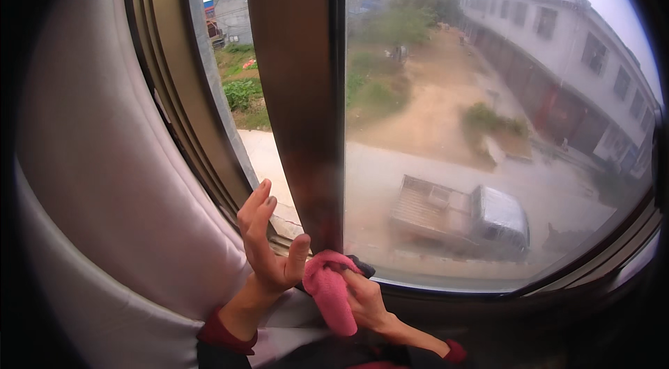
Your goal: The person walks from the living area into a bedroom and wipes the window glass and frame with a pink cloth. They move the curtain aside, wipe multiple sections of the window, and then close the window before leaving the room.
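Observation:
My right hand (368, 298) grips a folded pink cloth (334, 293) at the foot of the window's dark frame post (308, 107). A small black object (362, 266) sticks out beyond the cloth near my fingers; what it is cannot be made out. My left hand (272, 246) is raised just left of the cloth, empty, its thumb apart from the fingers. It is in front of the gap beside the post, and whether it touches the frame is unclear. Right of the post, the window pane (444, 123) looks hazy and smeared.
A pale satiny curtain (104, 160) hangs close on the left, beside the grooved metal window frame (172, 81). The gap left of the post gives onto the outdoors. Below, outside, a pickup truck (460, 215) stands on a paved road, with a long white building (564, 45) beyond.

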Available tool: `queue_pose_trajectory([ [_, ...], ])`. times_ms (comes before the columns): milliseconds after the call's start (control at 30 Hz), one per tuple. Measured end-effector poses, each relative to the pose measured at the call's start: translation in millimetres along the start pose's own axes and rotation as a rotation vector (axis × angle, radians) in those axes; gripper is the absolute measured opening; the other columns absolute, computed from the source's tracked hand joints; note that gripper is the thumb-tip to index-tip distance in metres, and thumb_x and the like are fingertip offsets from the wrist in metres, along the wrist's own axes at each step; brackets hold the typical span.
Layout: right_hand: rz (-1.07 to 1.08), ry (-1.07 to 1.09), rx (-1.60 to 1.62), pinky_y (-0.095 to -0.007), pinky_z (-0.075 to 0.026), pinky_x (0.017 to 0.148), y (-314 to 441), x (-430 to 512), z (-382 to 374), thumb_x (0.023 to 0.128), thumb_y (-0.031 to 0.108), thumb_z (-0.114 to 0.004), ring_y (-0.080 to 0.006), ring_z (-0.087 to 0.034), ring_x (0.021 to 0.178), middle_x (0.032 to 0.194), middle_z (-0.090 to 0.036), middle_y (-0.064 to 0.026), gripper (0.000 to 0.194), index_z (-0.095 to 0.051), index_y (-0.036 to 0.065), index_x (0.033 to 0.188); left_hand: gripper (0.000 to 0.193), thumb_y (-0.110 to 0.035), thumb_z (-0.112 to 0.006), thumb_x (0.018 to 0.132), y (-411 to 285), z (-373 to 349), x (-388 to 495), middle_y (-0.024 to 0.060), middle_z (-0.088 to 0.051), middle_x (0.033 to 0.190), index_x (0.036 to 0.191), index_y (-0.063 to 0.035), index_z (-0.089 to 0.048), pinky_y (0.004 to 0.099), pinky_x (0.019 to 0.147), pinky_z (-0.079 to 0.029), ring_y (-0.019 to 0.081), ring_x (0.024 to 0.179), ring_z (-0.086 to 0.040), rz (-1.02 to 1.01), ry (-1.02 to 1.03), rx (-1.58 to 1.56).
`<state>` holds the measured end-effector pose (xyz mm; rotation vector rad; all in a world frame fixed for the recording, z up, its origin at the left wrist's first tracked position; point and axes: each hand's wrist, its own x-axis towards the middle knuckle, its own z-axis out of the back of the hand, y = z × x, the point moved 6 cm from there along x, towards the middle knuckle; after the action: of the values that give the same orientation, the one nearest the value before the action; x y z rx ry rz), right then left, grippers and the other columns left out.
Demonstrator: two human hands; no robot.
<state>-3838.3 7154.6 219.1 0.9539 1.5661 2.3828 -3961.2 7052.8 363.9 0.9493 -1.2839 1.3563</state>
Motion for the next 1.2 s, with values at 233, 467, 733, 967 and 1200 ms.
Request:
queue_pose_trajectory([
  [233,0.080,0.120,0.199,-0.0359,-0.053,0.080,-11.6,50.1,-61.7,0.094,0.016,-0.065,-0.0271,-0.068,0.089,0.103,-0.068,-0.0190,0.035,-0.062,0.003,0.127,0.050,-0.038,-0.052,0.101,6.6,0.6,-63.1,0.0218,-0.057,0.141,0.131,0.0000,-0.061,0.0532,0.116,-0.032,0.0368,0.137,-0.050,-0.209,0.492,0.329],
  [467,0.081,0.201,0.274,-0.0354,-0.053,0.078,-16.7,79.5,-97.6,0.092,0.015,-0.066,-0.0257,-0.066,0.083,0.098,-0.068,-0.0161,0.032,-0.064,0.005,0.123,0.063,-0.043,-0.050,0.102,44.7,8.5,-64.8,0.0281,-0.044,0.150,0.139,0.0078,-0.051,0.0549,0.118,-0.031,0.0426,0.144,-0.040,-0.128,0.465,0.329],
  [733,-0.071,0.181,0.763,-0.0304,-0.053,0.084,-30.7,58.7,-107.7,0.101,0.020,-0.059,-0.0105,-0.062,0.091,0.104,-0.071,-0.0022,0.028,-0.066,0.000,0.119,0.062,-0.041,-0.047,0.104,61.9,28.4,-64.2,0.0277,-0.042,0.153,0.141,0.0077,-0.047,0.0578,0.117,-0.029,0.0452,0.144,-0.036,0.009,0.542,0.301],
  [967,-0.340,0.018,0.924,-0.0285,-0.055,0.078,-21.3,-54.1,30.5,0.098,0.024,-0.065,-0.0154,-0.070,0.088,0.098,-0.073,-0.0079,0.026,-0.069,0.002,0.112,0.025,-0.018,-0.059,0.101,-35.9,-8.3,-77.9,0.0182,-0.070,0.114,0.119,-0.0022,-0.065,0.0515,0.101,-0.046,0.0345,0.113,-0.063,-0.393,0.409,-0.171],
  [1200,-0.669,-0.672,0.148,-0.0253,-0.049,0.073,28.8,-223.4,227.3,0.098,0.016,-0.060,-0.0124,-0.063,0.078,0.089,-0.070,-0.0062,0.019,-0.065,-0.001,0.091,0.024,-0.016,-0.055,0.103,-151.2,-121.9,-149.0,0.0170,-0.073,0.112,0.117,-0.0018,-0.068,0.0489,0.098,-0.048,0.0352,0.107,-0.068,-0.320,0.649,-0.816],
])
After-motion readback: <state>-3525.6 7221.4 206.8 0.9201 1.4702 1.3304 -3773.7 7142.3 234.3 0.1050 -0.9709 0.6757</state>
